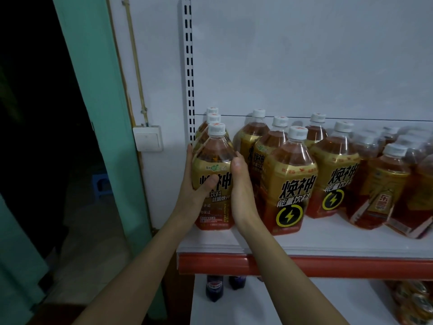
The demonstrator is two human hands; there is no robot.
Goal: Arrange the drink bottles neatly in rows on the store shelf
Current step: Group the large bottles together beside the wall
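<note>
A front bottle (214,160) of amber drink with a gold label and white cap stands at the left end of the white shelf (316,242). My left hand (195,184) grips its left side, thumb across the label. My right hand (241,184) lies against its right side with the fingers reaching behind, between it and the neighbouring row. Two more bottles (212,116) stand in line behind it. To the right stand several like bottles (290,181) in looser rows, then several bottles with a different label (384,184) at the far right.
A slotted upright post (189,66) rises at the shelf's left edge, with a wall switch (148,138) and a green door frame (98,90) further left. A red price strip (304,266) fronts the shelf. Below it stand dark soda bottles (214,287) and cans (412,301).
</note>
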